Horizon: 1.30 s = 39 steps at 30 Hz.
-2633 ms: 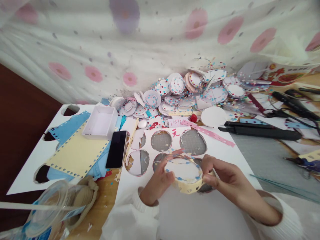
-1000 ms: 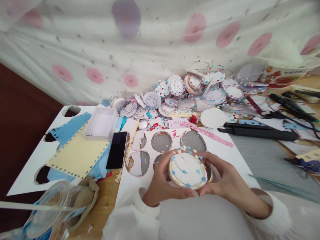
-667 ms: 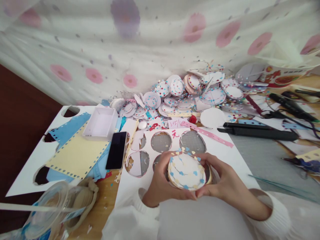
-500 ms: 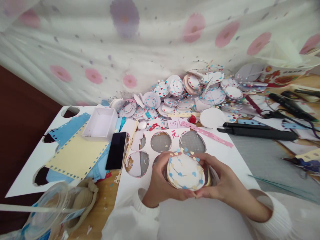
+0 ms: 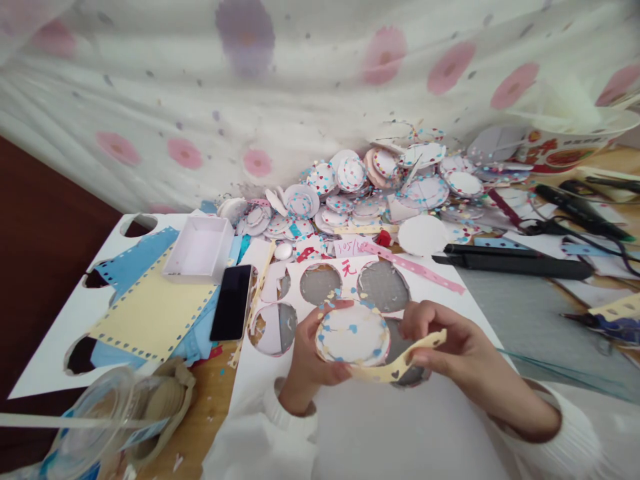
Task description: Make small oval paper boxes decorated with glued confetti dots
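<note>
The left hand (image 5: 309,353) held a round paper disc (image 5: 353,333), white with small blue and yellow hearts around its rim, at the lower middle of the view; its grip was clamped on the disc's edge at about 8 o'clock, thumb below and fingers curled behind. The right hand (image 5: 453,347), at 3 o'clock from the disc, had its grip pinched together on a yellow punched strip (image 5: 400,361), which ran from the fingertips down toward the disc's lower edge at 5 o'clock and met it there. Both hands were raised just above a white card sheet with round cut-outs (image 5: 453,303) that lay on the worktop (image 5: 210,417). At 10 o'clock from the disc lay a black phone (image 5: 232,311), with a yellow perforated sheet (image 5: 150,313) beside it at 9 o'clock and a shallow white box (image 5: 199,248) at 11 o'clock from the phone. A heap of decorated paper discs (image 5: 370,183) was piled at 12 o'clock against a flowered curtain (image 5: 280,87). A long black tool (image 5: 515,267) lay at 2 o'clock, well apart from the hands, and a pink punched strip (image 5: 417,268) lay between it and the cut-out sheet. A clear plastic container (image 5: 95,427) stood at 8 o'clock near the frame's lower left corner.
</note>
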Motion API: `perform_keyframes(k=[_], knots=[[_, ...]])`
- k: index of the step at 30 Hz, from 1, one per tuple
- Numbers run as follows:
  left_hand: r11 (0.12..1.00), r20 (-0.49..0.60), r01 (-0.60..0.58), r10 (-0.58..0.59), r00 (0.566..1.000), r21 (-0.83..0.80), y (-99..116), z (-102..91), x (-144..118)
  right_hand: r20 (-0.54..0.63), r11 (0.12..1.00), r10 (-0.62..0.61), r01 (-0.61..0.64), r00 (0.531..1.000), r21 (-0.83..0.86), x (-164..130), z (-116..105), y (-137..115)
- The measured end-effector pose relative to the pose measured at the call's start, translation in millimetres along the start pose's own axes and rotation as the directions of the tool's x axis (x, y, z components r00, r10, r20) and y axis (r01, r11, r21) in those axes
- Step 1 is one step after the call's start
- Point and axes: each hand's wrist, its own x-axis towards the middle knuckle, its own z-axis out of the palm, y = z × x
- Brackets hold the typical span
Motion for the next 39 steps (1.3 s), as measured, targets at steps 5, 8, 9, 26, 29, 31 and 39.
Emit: perform_keyframes(k=[5, 8, 9, 26, 29, 31, 39], knots=[[0.998, -0.012, 0.035, -0.036, 0.999, -0.060, 7.3, 5.9, -0.4, 0.086, 0.995, -0.004, -0.005, 0.996, 0.102, -0.2, -0.4, 1.6], [0.997, 0.008, 0.062, -0.062, 0.998, -0.054, 13.2, 9.0, -1.7, 0.063, 0.992, 0.020, -0.028, 0.998, 0.126, 2.3, 3.8, 1.3], [0.997, 0.024, 0.071, -0.070, 0.997, -0.044, 13.9, 9.1, -1.8, 0.052, 0.991, 0.031, -0.037, 0.998, 0.131, 2.9, 5.1, 1.2], [0.999, 0.157, 0.046, -0.044, 0.987, -0.014, -0.4, -0.2, 0.7, 0.075, 0.973, 0.143, -0.155, 0.987, 0.174, 2.9, 16.8, -3.2], [0.996, 0.186, 0.086, -0.081, 0.979, -0.022, 1.3, -0.6, 0.3, 0.100, 0.955, 0.177, -0.195, 0.979, 0.224, 1.5, 18.5, -2.3], [0.994, 0.205, 0.098, -0.088, 0.975, -0.041, 2.0, -0.8, -0.3, 0.106, 0.940, 0.199, -0.221, 0.974, 0.261, 1.3, 19.3, -1.6], [0.984, 0.216, 0.165, -0.147, 0.965, -0.066, 2.4, -0.5, -2.6, 0.182, 0.884, 0.319, -0.361, 0.930, 0.297, 1.4, 16.1, -2.3]])
